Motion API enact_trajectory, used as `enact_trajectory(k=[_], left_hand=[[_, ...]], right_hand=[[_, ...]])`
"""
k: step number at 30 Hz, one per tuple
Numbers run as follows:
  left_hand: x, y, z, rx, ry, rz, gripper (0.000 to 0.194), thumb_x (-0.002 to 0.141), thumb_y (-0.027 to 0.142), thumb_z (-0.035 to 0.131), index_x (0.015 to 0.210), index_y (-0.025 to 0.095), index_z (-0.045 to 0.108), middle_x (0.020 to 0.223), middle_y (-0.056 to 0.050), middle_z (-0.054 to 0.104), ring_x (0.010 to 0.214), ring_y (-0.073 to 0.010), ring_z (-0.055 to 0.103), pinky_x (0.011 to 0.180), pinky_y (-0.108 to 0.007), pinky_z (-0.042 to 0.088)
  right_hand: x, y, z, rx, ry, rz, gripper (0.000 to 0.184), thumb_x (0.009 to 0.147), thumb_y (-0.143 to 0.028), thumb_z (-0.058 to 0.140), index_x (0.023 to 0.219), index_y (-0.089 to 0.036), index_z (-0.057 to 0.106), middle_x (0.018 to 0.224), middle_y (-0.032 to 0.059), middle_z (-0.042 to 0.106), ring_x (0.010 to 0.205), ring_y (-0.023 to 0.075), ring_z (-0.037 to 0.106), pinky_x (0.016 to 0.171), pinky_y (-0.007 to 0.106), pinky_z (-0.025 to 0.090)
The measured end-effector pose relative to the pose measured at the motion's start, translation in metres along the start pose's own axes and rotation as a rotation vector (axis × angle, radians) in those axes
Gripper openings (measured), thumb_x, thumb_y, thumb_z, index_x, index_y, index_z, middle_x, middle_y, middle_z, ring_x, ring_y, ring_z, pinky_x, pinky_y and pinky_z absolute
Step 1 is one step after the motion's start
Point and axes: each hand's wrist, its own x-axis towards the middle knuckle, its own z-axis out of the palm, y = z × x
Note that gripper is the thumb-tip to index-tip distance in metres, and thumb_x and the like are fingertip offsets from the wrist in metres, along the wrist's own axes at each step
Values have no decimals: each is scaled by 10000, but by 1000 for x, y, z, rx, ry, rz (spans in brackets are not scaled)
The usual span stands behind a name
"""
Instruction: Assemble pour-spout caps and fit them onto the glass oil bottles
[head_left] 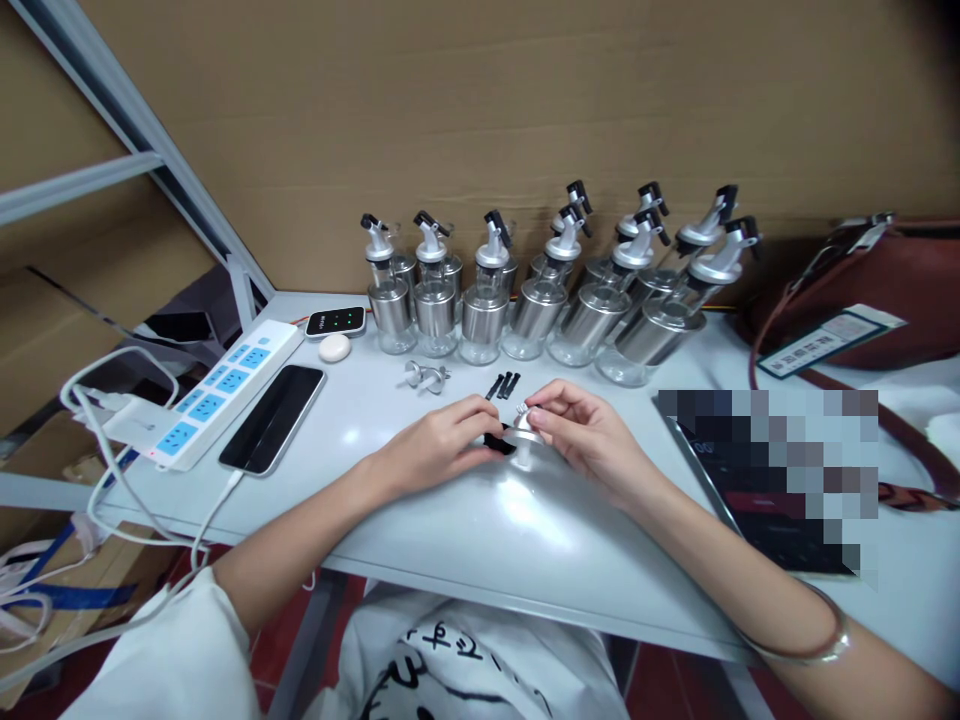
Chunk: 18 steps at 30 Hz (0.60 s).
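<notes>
Near the middle of the white table, my right hand [589,435] pinches a silver bottle pourer top [524,436] between thumb and fingers. My left hand [454,440] is closed on a small black plastic piece [499,442] against the pourer's left side; whether the two are joined I cannot tell. Just beyond my fingers lie several narrow black strips [508,385]. Farther left rest small silver pourer parts [426,376]. Behind them stand several glass bottles with steel sleeves [485,318], each front one topped by a silver pourer with a black lever.
On the left lie a power strip [225,392], a charging phone [274,420], a small black device [335,322] and a round white case [334,347]. To the right are a dark tablet [720,480], partly pixelated, and a brown bag [832,290]. Cardboard [465,110] backs the table.
</notes>
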Motion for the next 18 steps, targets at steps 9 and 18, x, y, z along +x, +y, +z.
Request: enact_trajectory(k=[9, 18], left_hand=[[2, 3, -1, 8, 3, 11, 84, 894, 195, 548, 954, 136, 544, 960, -70, 555, 873, -149, 575, 783, -254, 504], [3, 4, 0, 21, -24, 6, 73, 913, 211, 503, 937, 147, 528, 959, -76, 566, 865, -161, 570, 766, -268, 502]], right_hand=[[-1, 3, -2, -28, -54, -25, 249, 642, -334, 826, 782, -198, 670, 653, -20, 649, 600, 89, 575, 588, 194, 433], [-2, 3, 2, -15, -83, -9, 245, 640, -320, 829, 771, -192, 666, 650, -26, 639, 579, 83, 571, 566, 194, 438]])
